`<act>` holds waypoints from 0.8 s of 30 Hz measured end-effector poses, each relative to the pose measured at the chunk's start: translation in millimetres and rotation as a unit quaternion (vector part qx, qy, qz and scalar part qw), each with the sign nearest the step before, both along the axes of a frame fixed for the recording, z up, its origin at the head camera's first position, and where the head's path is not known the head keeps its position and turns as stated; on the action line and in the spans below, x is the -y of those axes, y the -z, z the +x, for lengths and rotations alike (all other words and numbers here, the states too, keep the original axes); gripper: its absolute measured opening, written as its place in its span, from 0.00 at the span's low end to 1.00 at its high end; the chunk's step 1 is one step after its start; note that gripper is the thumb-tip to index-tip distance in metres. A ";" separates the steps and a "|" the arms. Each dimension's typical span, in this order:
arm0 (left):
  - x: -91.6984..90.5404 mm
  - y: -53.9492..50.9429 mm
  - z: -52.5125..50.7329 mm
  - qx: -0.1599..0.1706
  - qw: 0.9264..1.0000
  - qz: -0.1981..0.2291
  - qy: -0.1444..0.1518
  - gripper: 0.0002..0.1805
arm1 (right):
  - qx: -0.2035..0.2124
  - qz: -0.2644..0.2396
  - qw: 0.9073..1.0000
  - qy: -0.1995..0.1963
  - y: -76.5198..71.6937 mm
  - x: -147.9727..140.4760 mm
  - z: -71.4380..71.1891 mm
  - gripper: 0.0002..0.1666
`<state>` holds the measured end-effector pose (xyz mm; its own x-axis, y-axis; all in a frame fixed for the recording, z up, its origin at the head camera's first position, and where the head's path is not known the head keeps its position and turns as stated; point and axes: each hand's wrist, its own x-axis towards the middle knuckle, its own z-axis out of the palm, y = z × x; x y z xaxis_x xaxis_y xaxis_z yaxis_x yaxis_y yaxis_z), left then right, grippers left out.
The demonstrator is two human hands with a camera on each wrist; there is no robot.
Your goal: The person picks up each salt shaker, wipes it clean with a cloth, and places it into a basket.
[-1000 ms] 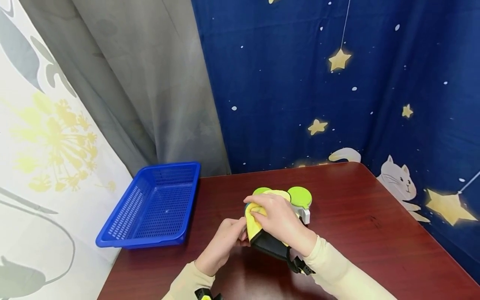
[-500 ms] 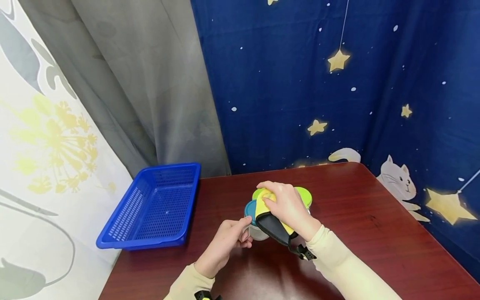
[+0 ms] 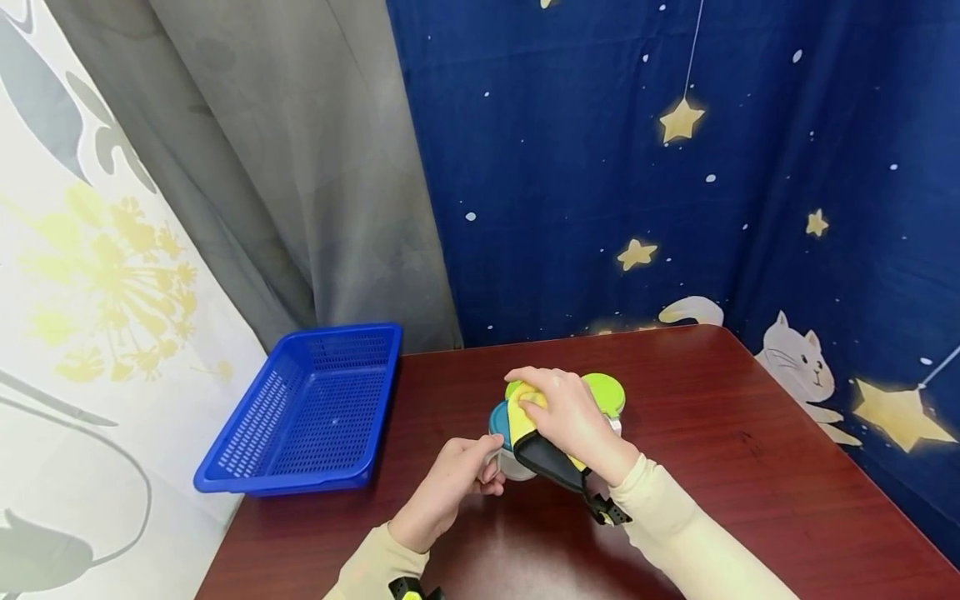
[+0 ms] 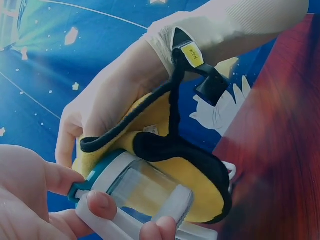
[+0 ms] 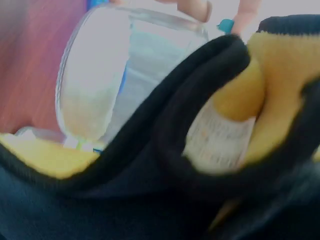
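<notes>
My left hand (image 3: 452,481) grips a clear jar (image 3: 516,468) with a blue-teal lid (image 3: 498,421) by its side handle. In the left wrist view the jar (image 4: 145,187) lies tilted, with fingers and thumb around the pale handle (image 4: 107,220). A yellow cleaning cloth (image 3: 519,421) with black edging is pinched in my right hand (image 3: 573,421). It covers part of the lid, and its black side (image 3: 551,460) hangs down past the jar. Up close in the right wrist view, the cloth (image 5: 50,162) blocks much of the jar (image 5: 92,75).
Just behind the hands stand two more jars with green lids (image 3: 604,394), one mostly hidden by the right hand. To the left on the reddish-brown table (image 3: 720,467) is a blue perforated basket (image 3: 330,425). Curtains hang behind the table.
The cloth and right hand have shifted right and back from the jar's front, uncovering part of the blue lid and the jar body. The left hand keeps its hold in nearly the same place.
</notes>
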<state>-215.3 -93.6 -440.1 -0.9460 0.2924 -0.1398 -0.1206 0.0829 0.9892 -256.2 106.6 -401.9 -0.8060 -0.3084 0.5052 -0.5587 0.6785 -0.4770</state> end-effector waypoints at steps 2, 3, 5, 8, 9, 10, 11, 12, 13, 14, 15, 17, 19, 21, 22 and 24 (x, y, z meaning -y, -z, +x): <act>0.0 0.2 -0.1 0.000 1.000 -0.002 0.002 0.29 | 0.000 0.006 1.000 -0.022 0.0 2.1 1.5 0.26; 0.0 0.2 -0.3 0.000 1.000 -0.002 0.003 0.29 | -0.001 0.009 0.999 -0.036 -0.2 2.9 2.3 0.27; 0.4 1.1 -0.3 0.002 1.000 -0.004 0.004 0.29 | -0.004 0.012 0.997 -0.070 -0.5 4.3 4.0 0.29; 0.2 2.4 -1.4 0.006 1.000 -0.009 0.004 0.28 | -0.013 0.023 0.992 -0.122 -1.7 5.7 5.0 0.31; 0.0 2.6 -1.8 0.007 1.000 -0.010 0.004 0.27 | -0.014 0.025 0.990 -0.139 -2.1 6.0 5.2 0.32; -0.1 2.7 -2.4 0.006 1.000 -0.012 0.004 0.27 | -0.014 0.026 0.988 -0.153 -2.8 6.2 5.3 0.33; -0.3 2.4 -2.7 0.005 1.000 -0.013 0.004 0.26 | -0.015 0.029 0.986 -0.163 -3.3 6.4 5.2 0.34; -0.5 2.4 -3.1 0.005 1.000 -0.015 0.004 0.25 | -0.012 0.029 0.985 -0.171 -3.7 6.5 5.2 0.35; -0.5 2.1 -3.2 0.004 1.000 -0.016 0.005 0.25 | -0.009 0.028 0.984 -0.177 -4.1 6.5 5.4 0.36; -0.7 1.9 -3.2 0.003 1.000 -0.018 0.006 0.24 | -0.007 0.027 0.983 -0.181 -4.3 6.6 5.6 0.36; -0.9 1.3 -2.9 0.001 1.000 -0.020 0.006 0.24 | -0.005 0.026 0.982 -0.185 -4.4 6.6 5.9 0.36; -1.3 0.5 -2.3 -0.002 1.000 -0.024 0.008 0.23 | -0.005 0.025 0.982 -0.189 -4.0 7.1 6.4 0.36; -1.6 -0.3 -1.3 -0.005 1.000 -0.028 0.010 0.23 | -0.008 0.023 0.981 -0.192 -3.7 7.8 7.2 0.35; -2.0 -0.8 -0.2 -0.008 0.999 -0.031 0.011 0.23 | -0.021 0.024 0.980 -0.195 -3.3 9.1 7.4 0.33; -2.3 -1.0 0.5 -0.009 0.999 -0.032 0.010 0.23 | -0.032 0.026 0.980 -0.196 -2.9 9.9 7.1 0.32; -3.1 -0.9 1.7 -0.012 0.999 -0.033 0.010 0.23 | -0.057 0.033 0.978 -0.196 -2.1 11.6 5.5 0.31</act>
